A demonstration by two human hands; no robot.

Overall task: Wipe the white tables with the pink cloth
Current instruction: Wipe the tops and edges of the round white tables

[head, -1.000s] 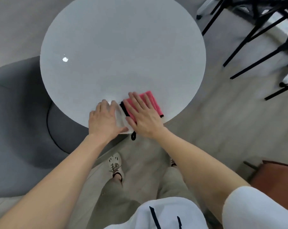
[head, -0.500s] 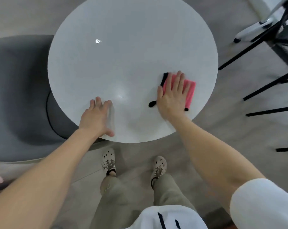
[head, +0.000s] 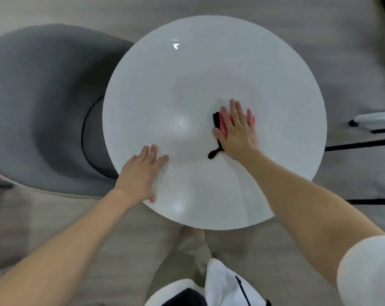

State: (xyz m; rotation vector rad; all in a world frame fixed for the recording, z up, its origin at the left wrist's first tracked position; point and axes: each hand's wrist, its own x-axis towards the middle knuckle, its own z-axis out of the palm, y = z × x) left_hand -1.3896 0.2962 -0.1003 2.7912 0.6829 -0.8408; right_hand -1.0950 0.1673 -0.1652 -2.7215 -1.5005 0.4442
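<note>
Pink cloth (head: 224, 125) is lying flat on the white round table (head: 209, 74), a bit right of the middle, pinned under my right hand (head: 238, 133). That hand is spread out with the fingers straight and the palm pressing down, so most of the cloth is covered. Only bits of pink peek out between my thumb and index finger and past my little finger. The cloth's black trim shows on its left edge, and a small black loop (head: 212, 154) sticks out near my wrist. My left hand (head: 140, 173) lies flat on the near-left edge of the table, fingers relaxed, holding nothing, well apart from the cloth. The tabletop is glossy with a few light glares. A big gray thing (head: 43, 102) sits on the floor to the left, and the table's rim overlaps it. Thin black legs (head: 359, 145) show at the far right.
</note>
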